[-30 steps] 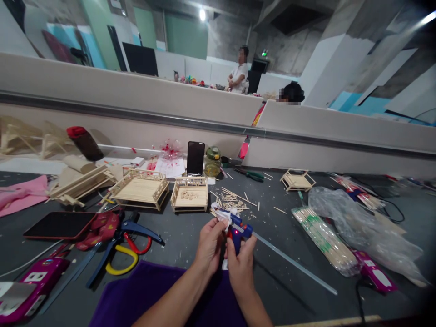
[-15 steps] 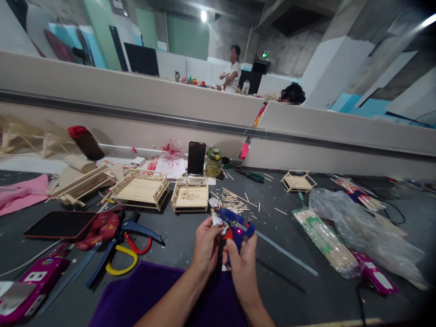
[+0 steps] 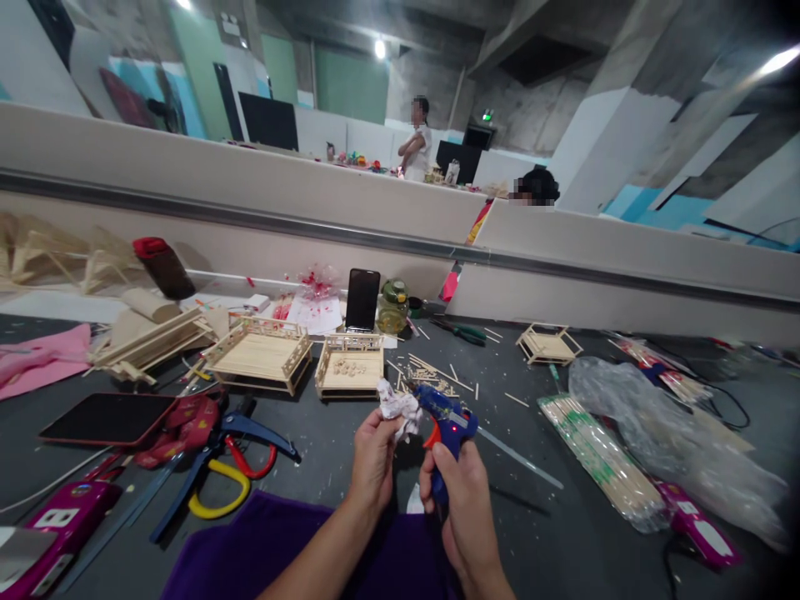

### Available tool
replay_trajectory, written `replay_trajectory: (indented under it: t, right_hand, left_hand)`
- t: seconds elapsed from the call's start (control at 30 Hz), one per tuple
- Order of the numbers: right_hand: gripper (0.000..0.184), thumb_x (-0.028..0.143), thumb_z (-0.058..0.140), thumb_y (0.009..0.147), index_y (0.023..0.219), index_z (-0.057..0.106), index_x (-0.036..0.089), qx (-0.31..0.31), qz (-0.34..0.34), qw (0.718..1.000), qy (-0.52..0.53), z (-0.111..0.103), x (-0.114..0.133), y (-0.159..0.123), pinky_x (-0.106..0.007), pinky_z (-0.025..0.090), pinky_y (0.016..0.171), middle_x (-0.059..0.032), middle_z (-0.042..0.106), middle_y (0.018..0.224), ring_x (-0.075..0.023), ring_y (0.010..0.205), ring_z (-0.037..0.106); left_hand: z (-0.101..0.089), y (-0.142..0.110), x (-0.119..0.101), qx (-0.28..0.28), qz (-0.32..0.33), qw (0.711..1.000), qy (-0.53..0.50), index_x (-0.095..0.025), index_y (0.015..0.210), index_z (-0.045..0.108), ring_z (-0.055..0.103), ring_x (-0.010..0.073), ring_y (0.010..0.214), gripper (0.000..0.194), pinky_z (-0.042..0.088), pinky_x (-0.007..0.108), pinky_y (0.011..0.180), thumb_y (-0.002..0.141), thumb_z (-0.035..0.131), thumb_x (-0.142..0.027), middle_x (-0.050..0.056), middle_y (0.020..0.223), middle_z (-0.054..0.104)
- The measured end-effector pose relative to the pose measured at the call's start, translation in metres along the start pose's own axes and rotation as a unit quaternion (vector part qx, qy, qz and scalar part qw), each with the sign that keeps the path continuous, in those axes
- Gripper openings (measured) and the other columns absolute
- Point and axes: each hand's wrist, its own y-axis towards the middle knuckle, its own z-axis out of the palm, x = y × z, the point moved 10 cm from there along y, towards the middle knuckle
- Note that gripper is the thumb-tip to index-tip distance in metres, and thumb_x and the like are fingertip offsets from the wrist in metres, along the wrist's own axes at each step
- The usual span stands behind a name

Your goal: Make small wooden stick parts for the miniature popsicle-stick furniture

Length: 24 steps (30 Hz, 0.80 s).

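Note:
My right hand [image 3: 459, 492] is wrapped round the handle of a small blue glue gun [image 3: 445, 419] with an orange trigger and a lit red lamp; a clear glue stick [image 3: 512, 454] sticks out of its back. My left hand [image 3: 373, 457] pinches a crumpled white tissue [image 3: 397, 406] right at the gun's nozzle. Both hands hover over a dark grey table [image 3: 325, 442], above a purple cloth [image 3: 268, 550].
Two small stick-built trays [image 3: 262, 357] [image 3: 348, 367] and a third [image 3: 548, 343] sit beyond. A phone [image 3: 362, 298] stands upright, loose sticks [image 3: 431, 368] scattered near it. Cutters [image 3: 218, 458] and a tablet [image 3: 106, 417] lie left; bagged skewers [image 3: 600, 454] right. A person stands behind the partition.
The view has tilted a little. My hands have drawn slightly apart: the tissue now sits at the nozzle tip, and my right hand has slid lower on the gun's handle.

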Motion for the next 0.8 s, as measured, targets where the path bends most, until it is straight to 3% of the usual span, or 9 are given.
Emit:
replay_trajectory:
  t: [0.13, 0.33, 0.47, 0.63, 0.8]
  right_hand:
    - [0.032, 0.048, 0.064, 0.082, 0.091, 0.046, 0.023, -0.004, 0.001, 1.0, -0.029, 0.002, -0.02, 0.005, -0.015, 0.035, 0.032, 0.0071, 0.056, 0.065, -0.007, 0.038, 0.05]
    - [0.035, 0.053, 0.059, 0.084, 0.098, 0.044, 0.025, -0.031, -0.022, 0.99, -0.138, -0.007, -0.039, 0.018, -0.016, 0.035, 0.031, 0.0087, 0.053, 0.063, -0.0082, 0.037, 0.05]
    - [0.037, 0.054, 0.058, 0.083, 0.1, 0.047, 0.023, -0.054, -0.044, 0.976, -0.205, -0.018, -0.038, 0.021, -0.02, 0.039, 0.036, 0.0072, 0.055, 0.064, -0.0105, 0.04, 0.049]
    - [0.034, 0.054, 0.053, 0.085, 0.083, 0.055, 0.02, -0.085, -0.101, 0.933, -0.334, -0.021, -0.022, 0.012, -0.029, 0.048, 0.058, 0.0005, 0.062, 0.063, -0.0183, 0.058, 0.06]
    - [0.039, 0.051, 0.047, 0.09, 0.106, 0.058, 0.017, -0.058, -0.147, 0.901, -0.405, -0.015, -0.013, 0.008, -0.031, 0.05, 0.062, -0.0038, 0.068, 0.073, -0.0208, 0.063, 0.065]
  left_hand:
    - [0.0, -0.001, 0.001, -0.003, 0.007, 1.0, 0.013, -0.014, 0.075, 0.061, 0.056, 0.0086, 0.047, 0.018, 0.045, 0.019, 0.049, 0.062, 0.073, -0.018, -0.001, 0.06, 0.066]
    - [0.005, -0.012, 0.011, 0.032, -0.032, 0.998, 0.05, -0.02, 0.082, 0.053, 0.044, 0.0082, 0.03, 0.025, 0.028, 0.016, 0.026, 0.072, 0.071, -0.034, -0.005, 0.053, 0.058]
    - [0.014, -0.024, 0.002, 0.073, -0.026, 0.996, 0.041, -0.021, 0.082, 0.051, 0.052, 0.0103, 0.043, 0.027, 0.034, 0.016, 0.031, 0.078, 0.067, -0.042, -0.004, 0.061, 0.058]
    - [0.013, -0.03, -0.01, 0.083, -0.012, 0.996, 0.006, -0.018, 0.082, 0.056, 0.055, 0.01, 0.056, 0.02, 0.04, 0.017, 0.042, 0.079, 0.068, -0.035, -0.002, 0.071, 0.06]
    - [-0.003, -0.023, -0.011, 0.045, 0.0, 0.999, 0.02, -0.016, 0.081, 0.062, 0.056, 0.0108, 0.059, 0.024, 0.045, 0.02, 0.052, 0.067, 0.079, -0.028, 0.0, 0.071, 0.064]
